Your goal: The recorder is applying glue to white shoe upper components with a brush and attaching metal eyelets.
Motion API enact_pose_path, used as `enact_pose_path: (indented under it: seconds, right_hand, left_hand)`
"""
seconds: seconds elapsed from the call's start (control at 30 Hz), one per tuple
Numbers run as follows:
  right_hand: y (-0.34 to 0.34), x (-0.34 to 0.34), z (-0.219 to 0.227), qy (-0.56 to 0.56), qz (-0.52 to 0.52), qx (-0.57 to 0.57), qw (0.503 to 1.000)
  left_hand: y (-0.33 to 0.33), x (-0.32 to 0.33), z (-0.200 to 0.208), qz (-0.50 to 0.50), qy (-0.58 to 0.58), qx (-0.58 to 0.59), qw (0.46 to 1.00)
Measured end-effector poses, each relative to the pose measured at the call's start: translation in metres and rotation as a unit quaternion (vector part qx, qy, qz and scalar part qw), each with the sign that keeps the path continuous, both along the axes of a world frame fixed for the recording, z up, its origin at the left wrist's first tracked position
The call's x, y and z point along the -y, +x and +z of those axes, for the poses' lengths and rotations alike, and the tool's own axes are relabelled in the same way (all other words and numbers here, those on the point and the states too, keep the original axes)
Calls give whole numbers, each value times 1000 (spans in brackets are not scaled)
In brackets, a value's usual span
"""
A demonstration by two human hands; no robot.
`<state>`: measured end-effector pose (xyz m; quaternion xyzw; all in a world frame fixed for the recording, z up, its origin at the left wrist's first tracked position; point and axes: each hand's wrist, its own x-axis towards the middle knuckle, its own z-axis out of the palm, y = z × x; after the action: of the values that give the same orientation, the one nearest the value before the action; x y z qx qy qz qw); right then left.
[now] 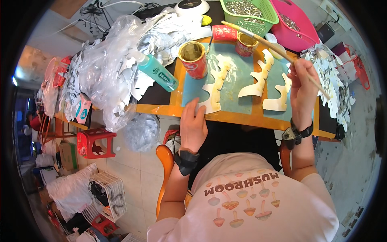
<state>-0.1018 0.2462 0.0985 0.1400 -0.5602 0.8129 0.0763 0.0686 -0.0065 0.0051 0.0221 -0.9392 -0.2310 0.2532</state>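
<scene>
My right hand [302,80] is closed around the long wooden handle of a brush [278,49], whose yellowish head points up and left over the cans. The fingers of my left hand [193,125] are stretched out, with the tips on the lower end of a white cut piece [210,96] that has a scalloped edge. Two similar white pieces lie further right: one in the middle [258,77] and another [278,99] beside my right hand. Yellowish smears show along all three. A red can [194,66] with a coated rim stands beyond my left hand.
A green bottle [159,74] lies against a heap of white pieces [161,36] and clear plastic [105,72]. Behind stand a smaller red can [246,46], a green basket [264,14] and a pink basket [308,34] of metal bits. More white pieces [332,80] lie right.
</scene>
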Motion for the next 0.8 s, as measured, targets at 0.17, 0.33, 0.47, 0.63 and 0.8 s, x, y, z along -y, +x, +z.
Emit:
enact_pose_path:
  seconds: [0.17, 0.33, 0.47, 0.63, 0.8]
  right_hand:
    - [-14, 39, 60, 164, 40, -109, 980]
    - [-29, 68, 73, 184, 112, -135, 967]
    - [-35, 81, 74, 185, 132, -130, 965]
    - [-48, 95, 73, 188, 103, -185, 959]
    - [-46, 108, 82, 129, 85, -210, 965]
  left_hand:
    - [-1, 8, 6, 58, 2, 26, 998]
    - [-2, 18, 7, 52, 73, 69, 994]
    - [-5, 41, 6, 55, 221, -6, 974]
    - [-1, 82, 4, 113, 369, -8, 922]
    - [0, 106, 9, 182, 264, -37, 946]
